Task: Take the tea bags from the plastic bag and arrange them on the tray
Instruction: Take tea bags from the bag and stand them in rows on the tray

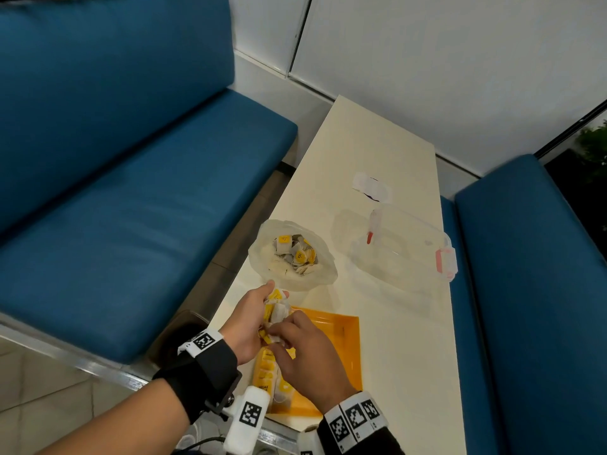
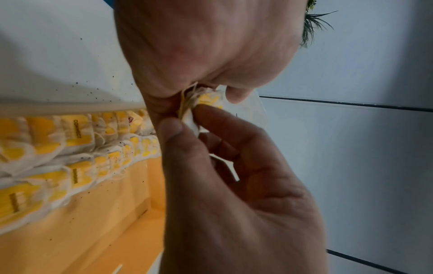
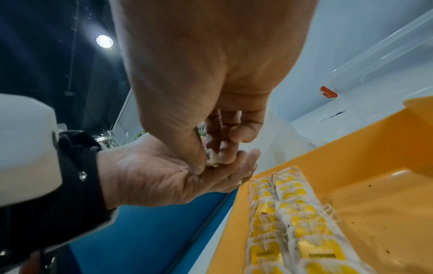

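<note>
An open clear plastic bag (image 1: 323,272) on the cream table holds a heap of yellow-tagged tea bags (image 1: 295,254). Nearer me lies an orange tray (image 1: 338,326) with two neat rows of tea bags (image 1: 267,372) (image 3: 293,213) along its left side. Just above the tray's far left corner, my left hand (image 1: 253,316) lies palm up and cups a small bunch of tea bags (image 1: 277,311). My right hand (image 1: 302,349) (image 3: 211,159) reaches into that bunch and pinches one tea bag (image 2: 206,100) between thumb and fingers.
A clear lidded container (image 1: 404,247) with red latches stands right of the bag. A white paper scrap (image 1: 371,187) lies beyond it. Blue benches flank the narrow table, one on the left (image 1: 131,192) and one on the right (image 1: 525,290). Dark crumbs speckle the tray floor (image 3: 374,213).
</note>
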